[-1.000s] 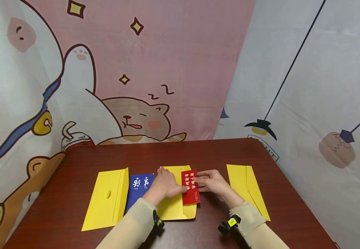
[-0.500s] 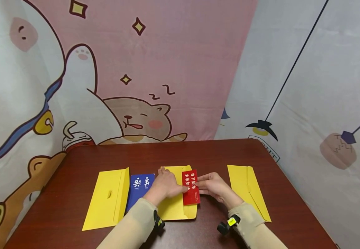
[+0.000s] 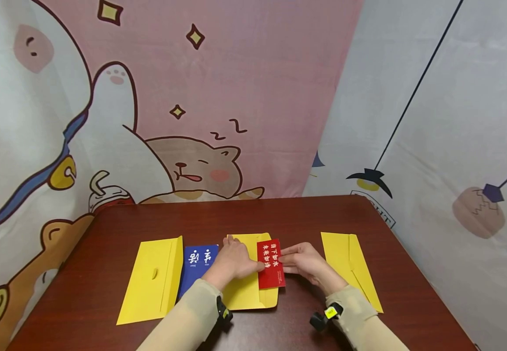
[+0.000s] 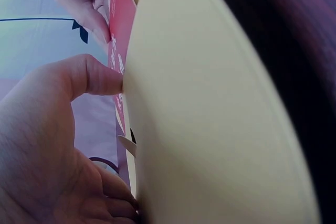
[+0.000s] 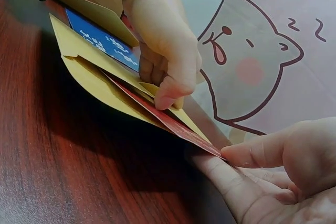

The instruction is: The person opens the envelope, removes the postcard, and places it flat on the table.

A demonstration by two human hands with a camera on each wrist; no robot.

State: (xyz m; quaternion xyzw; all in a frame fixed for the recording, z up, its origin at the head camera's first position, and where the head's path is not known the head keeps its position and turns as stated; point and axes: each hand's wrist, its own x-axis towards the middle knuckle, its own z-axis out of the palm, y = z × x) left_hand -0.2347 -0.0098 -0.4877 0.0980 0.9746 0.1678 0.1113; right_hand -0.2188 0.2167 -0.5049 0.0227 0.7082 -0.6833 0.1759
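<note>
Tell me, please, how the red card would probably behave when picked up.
The red card is probably light, since its edge looks thin. It seems fairly stiff, its long edge nearly straight over the middle yellow envelope. Being flat, it is unlikely to roll.

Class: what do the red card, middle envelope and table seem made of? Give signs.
Red card: probably smooth cardstock; thin edge, crisp white print. Middle envelope: likely stiff matte paper; crease lines, no shine. Table: wood or laminate, slightly glossy; reddish streaked grain, soft sheen.

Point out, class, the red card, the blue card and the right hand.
Red card [image 3: 272, 274], head view: its printed face.
Blue card [image 3: 195, 271], head view: below the white lettering.
Right hand [image 3: 308, 264], head view: middle of hand.
</note>
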